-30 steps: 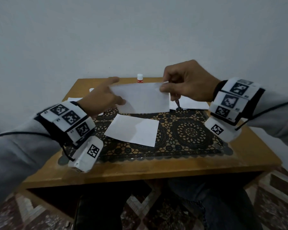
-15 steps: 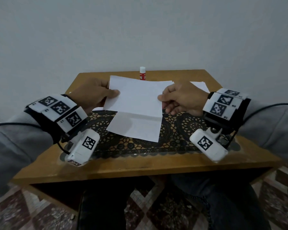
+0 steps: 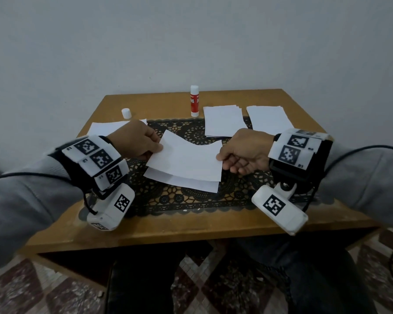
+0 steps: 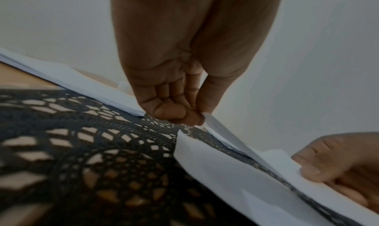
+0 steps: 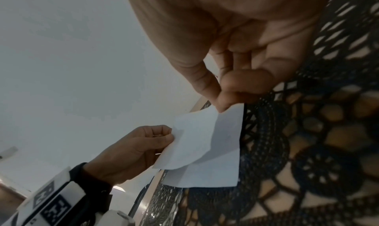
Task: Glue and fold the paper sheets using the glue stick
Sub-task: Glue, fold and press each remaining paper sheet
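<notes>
The left hand (image 3: 137, 141) pinches the left edge of a white paper sheet (image 3: 186, 158), and the right hand (image 3: 243, 152) pinches its right edge, so each grip grasps the paper between thumb and fingers. The sheet is held just above a second sheet (image 3: 191, 183) that lies on the black lace mat (image 3: 168, 200) on the desk (image 3: 168, 227). The glue stick (image 3: 194, 101) stands upright at the far edge, its cap (image 3: 126, 113) lying apart to the left. Two paper piles (image 3: 222, 121) lie at the far right.

Matt white paper sheet (image 3: 186, 159); black openwork lace mat (image 3: 179, 198); smooth wood table (image 3: 168, 230) w/ slight sheen; plastic glue stick (image 3: 194, 101).
</notes>
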Demonstrator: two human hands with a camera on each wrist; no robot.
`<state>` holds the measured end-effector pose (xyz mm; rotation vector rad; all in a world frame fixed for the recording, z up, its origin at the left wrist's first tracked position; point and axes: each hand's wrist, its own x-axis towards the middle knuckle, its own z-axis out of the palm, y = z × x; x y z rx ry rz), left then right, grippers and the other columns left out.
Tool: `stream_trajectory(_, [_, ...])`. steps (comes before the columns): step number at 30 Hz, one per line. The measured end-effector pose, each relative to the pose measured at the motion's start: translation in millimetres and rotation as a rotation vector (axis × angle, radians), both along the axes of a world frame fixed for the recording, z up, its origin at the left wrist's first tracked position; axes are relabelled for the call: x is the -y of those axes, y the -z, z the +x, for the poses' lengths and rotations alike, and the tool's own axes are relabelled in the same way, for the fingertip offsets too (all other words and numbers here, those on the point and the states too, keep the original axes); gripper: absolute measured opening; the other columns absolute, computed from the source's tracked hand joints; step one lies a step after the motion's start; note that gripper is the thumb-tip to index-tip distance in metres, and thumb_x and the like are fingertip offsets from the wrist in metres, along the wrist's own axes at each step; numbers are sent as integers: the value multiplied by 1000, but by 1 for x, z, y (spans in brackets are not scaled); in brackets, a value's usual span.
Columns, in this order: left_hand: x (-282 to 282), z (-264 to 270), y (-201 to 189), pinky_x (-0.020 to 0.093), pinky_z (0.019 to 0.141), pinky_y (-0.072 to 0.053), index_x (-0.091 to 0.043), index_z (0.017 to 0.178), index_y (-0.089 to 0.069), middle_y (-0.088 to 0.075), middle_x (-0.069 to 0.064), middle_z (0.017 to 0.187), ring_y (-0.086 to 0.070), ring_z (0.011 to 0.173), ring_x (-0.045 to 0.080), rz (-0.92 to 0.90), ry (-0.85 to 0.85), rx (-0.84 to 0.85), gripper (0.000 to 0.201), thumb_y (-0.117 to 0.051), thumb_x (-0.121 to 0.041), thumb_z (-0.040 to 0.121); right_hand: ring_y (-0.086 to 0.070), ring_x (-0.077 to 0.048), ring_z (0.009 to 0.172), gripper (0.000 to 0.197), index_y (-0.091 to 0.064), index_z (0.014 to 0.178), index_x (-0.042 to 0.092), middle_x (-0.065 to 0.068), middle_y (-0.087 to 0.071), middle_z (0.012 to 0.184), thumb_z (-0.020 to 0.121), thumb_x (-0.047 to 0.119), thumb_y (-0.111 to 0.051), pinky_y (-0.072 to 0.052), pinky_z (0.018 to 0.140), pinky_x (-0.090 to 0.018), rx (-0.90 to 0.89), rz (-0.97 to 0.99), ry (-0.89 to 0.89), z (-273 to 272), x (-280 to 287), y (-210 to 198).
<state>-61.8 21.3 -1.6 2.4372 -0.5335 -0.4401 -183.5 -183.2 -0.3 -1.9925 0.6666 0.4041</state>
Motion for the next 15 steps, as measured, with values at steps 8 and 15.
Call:
stream_trajectory(8, [-5, 7, 6, 17, 49, -45, -14, 81, -64, -66, 4, 73, -57, 53, 12, 62, 31, 51, 7, -68, -17, 87, -53, -12, 44, 13, -63, 80, 3, -7, -62, 61, 90, 12, -65, -44, 43, -22, -18, -64, -115, 3, -4, 4])
stream_trajectory(15, [-4, 9, 10, 20, 51, -47, -11, 80, -63, -65, 7, 71, -57, 55, 14, 109, 66, 11, 9, -70, -15, 86, -56, -14, 44, 16, -63, 75, 4, -7, -63, 60, 89, 12, -67, -45, 43, -23, -22, -113, -152, 5, -3, 7])
